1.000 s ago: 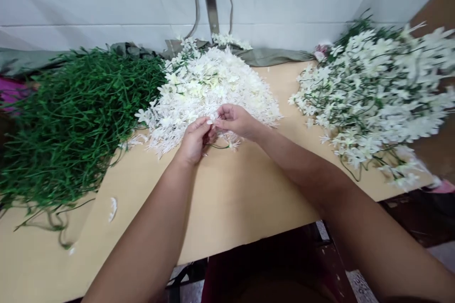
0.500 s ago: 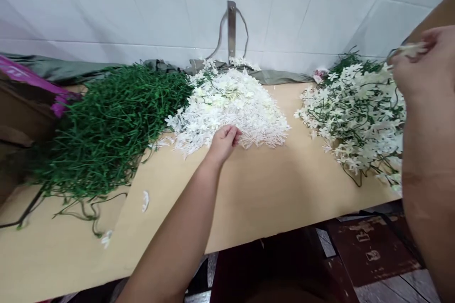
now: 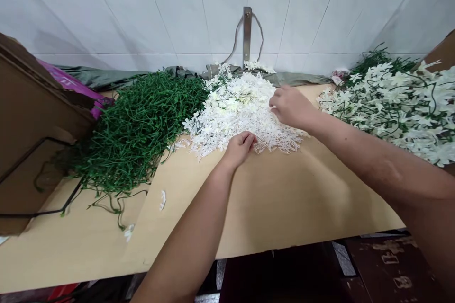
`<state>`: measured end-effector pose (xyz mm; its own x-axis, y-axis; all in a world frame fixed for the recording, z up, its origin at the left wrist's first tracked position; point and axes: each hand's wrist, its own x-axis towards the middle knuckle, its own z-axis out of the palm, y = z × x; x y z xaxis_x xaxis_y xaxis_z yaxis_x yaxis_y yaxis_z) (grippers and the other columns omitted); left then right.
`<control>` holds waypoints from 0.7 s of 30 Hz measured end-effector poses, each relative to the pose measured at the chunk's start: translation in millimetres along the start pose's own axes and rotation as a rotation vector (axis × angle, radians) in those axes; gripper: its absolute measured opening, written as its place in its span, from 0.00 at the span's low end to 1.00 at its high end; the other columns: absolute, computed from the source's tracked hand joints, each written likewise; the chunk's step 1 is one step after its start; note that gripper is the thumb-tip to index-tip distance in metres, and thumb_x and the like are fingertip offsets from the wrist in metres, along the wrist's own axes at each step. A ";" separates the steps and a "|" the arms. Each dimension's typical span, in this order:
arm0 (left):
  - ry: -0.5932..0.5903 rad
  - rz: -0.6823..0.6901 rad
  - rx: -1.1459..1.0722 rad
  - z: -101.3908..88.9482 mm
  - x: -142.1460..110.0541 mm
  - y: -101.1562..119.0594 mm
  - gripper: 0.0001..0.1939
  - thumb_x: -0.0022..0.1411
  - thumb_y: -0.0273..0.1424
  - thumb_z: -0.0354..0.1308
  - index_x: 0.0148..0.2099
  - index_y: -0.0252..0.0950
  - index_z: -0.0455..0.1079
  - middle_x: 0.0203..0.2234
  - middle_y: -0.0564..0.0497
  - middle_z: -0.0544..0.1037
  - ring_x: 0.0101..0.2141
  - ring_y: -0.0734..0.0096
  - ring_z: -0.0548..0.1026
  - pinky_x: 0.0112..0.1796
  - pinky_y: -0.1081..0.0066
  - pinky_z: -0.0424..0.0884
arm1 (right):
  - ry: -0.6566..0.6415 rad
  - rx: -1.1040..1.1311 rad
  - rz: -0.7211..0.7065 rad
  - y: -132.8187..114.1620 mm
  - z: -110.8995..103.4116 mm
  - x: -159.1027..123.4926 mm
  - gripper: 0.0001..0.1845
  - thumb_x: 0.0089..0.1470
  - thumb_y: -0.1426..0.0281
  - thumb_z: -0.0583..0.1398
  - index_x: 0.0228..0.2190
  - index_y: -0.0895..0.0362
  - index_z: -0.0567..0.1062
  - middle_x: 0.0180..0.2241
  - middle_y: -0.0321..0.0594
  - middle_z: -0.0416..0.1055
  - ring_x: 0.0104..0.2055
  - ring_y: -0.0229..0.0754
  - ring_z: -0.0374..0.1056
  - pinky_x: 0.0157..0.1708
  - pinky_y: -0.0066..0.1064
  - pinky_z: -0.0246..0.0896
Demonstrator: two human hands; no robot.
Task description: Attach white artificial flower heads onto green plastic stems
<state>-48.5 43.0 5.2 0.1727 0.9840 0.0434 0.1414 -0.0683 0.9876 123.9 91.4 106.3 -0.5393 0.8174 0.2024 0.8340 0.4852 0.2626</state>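
Note:
A heap of loose white artificial flower heads (image 3: 241, 111) lies in the middle of the tan table (image 3: 277, 208). My left hand (image 3: 240, 147) rests at the heap's near edge, fingers curled against the petals; what it holds, if anything, is hidden. My right hand (image 3: 289, 105) is on the heap's right side, fingers bent down into the flowers. A mound of green plastic stems (image 3: 138, 128) sits to the left. Finished sprays of white flowers on green stems (image 3: 398, 102) are piled at the right.
A brown cardboard box (image 3: 31, 137) stands at the left edge with a pink bag (image 3: 83, 90) behind it. Grey-green cloth (image 3: 103, 77) runs along the white tiled wall. A metal bracket (image 3: 247, 33) hangs on the wall. Stray petals (image 3: 162, 199) lie on the table.
My right hand came back from the finished pile at the right, without the spray it held, and reached into the white heap. My left hand stayed at the heap's near edge.

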 end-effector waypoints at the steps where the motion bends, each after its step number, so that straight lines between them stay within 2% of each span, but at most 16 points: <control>1: -0.006 0.012 0.034 -0.5 0.1 -0.5 0.12 0.62 0.30 0.51 0.26 0.35 0.69 0.16 0.56 0.65 0.21 0.75 0.62 0.28 0.72 0.58 | -0.063 -0.017 -0.019 -3.1 3.7 0.2 0.15 0.58 0.73 0.54 0.41 0.66 0.78 0.43 0.56 0.75 0.49 0.56 0.66 0.48 0.45 0.61; 4: -0.012 0.042 0.093 -1.5 0.5 -4.0 0.12 0.62 0.32 0.51 0.27 0.35 0.69 0.17 0.56 0.65 0.21 0.74 0.62 0.28 0.72 0.58 | -0.139 -0.055 0.029 1.8 13.2 -3.1 0.16 0.58 0.72 0.55 0.44 0.66 0.77 0.45 0.57 0.74 0.50 0.57 0.66 0.47 0.43 0.61; 7: -0.016 0.053 0.090 -0.7 1.4 -8.6 0.12 0.62 0.34 0.51 0.28 0.36 0.69 0.16 0.56 0.63 0.21 0.73 0.61 0.25 0.72 0.56 | -0.131 -0.093 0.167 26.3 21.7 -16.5 0.16 0.58 0.73 0.55 0.44 0.65 0.77 0.46 0.57 0.74 0.51 0.58 0.66 0.46 0.42 0.61; 9: -0.004 0.037 0.072 0.8 2.0 -10.0 0.11 0.61 0.34 0.52 0.28 0.36 0.69 0.16 0.56 0.63 0.20 0.73 0.60 0.24 0.72 0.55 | -0.165 -0.096 0.269 44.3 27.0 -35.9 0.15 0.57 0.73 0.56 0.44 0.65 0.77 0.46 0.57 0.74 0.51 0.57 0.67 0.46 0.42 0.62; 11: 0.013 0.012 0.076 2.0 2.5 -9.9 0.10 0.59 0.34 0.54 0.28 0.36 0.70 0.16 0.56 0.63 0.20 0.74 0.60 0.24 0.72 0.54 | -0.265 -0.058 0.361 53.3 31.5 -62.8 0.16 0.59 0.69 0.56 0.44 0.65 0.77 0.46 0.58 0.74 0.50 0.57 0.68 0.45 0.40 0.62; 13: 0.019 0.013 0.099 2.3 2.8 -9.4 0.10 0.58 0.35 0.54 0.28 0.36 0.70 0.17 0.55 0.64 0.20 0.74 0.60 0.23 0.72 0.54 | -0.384 0.016 0.436 49.4 35.6 -91.1 0.20 0.60 0.62 0.56 0.45 0.66 0.76 0.47 0.58 0.74 0.49 0.56 0.69 0.45 0.39 0.63; 15: 0.006 0.017 0.103 1.7 3.0 -10.1 0.11 0.58 0.36 0.55 0.28 0.36 0.71 0.17 0.55 0.64 0.20 0.74 0.60 0.23 0.73 0.53 | -0.441 0.083 0.485 37.2 40.0 -114.2 0.22 0.60 0.59 0.57 0.46 0.65 0.75 0.49 0.59 0.72 0.49 0.56 0.70 0.45 0.38 0.63; 18: -0.006 0.010 0.057 0.3 3.8 -14.0 0.11 0.57 0.38 0.57 0.29 0.36 0.72 0.16 0.55 0.64 0.19 0.75 0.60 0.22 0.73 0.53 | -0.381 0.163 0.515 22.3 45.5 -132.0 0.17 0.60 0.67 0.56 0.46 0.65 0.74 0.50 0.58 0.71 0.53 0.56 0.68 0.47 0.37 0.61; 21: 0.004 0.007 0.010 -0.5 5.4 -18.7 0.11 0.57 0.40 0.59 0.30 0.36 0.72 0.17 0.55 0.65 0.19 0.75 0.60 0.22 0.74 0.54 | -0.342 0.250 0.541 23.0 46.3 -133.1 0.18 0.57 0.74 0.56 0.49 0.64 0.71 0.44 0.52 0.76 0.50 0.52 0.70 0.44 0.34 0.62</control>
<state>-50.6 49.7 -12.9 0.1696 0.9842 0.0512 0.1503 -0.0772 0.9856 220.3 8.1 41.7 -0.0064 0.9971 -0.0759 0.9997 0.0044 -0.0256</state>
